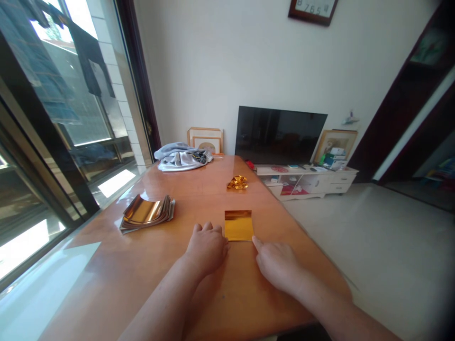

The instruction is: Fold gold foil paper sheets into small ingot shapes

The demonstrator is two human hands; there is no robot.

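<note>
Both hands are flat-ish on the table and neither one's actually gripping anything. My left hand [207, 248] is loosely curled, fingers relaxed and empty, sitting right beside the lower-left corner of a square of gold foil [238, 226]. The right hand [275, 264] is relaxed too, with its index fingertip [253, 239] stretched out to touch the foil's lower-right corner. The foil lies flat on an orange-brown wooden table [245, 303], between the hands and a little ahead of them.

Off to the left there's a curling stack of foil sheets [147, 213], and further up sits a crumpled gold foil ball [237, 182]. At the far end of the table is a bundled grey cloth [182, 158]. Past that, a dark TV [280, 135] stands on a white TV cabinet [305, 182], with a picture frame [205, 140] leaning nearby.
</note>
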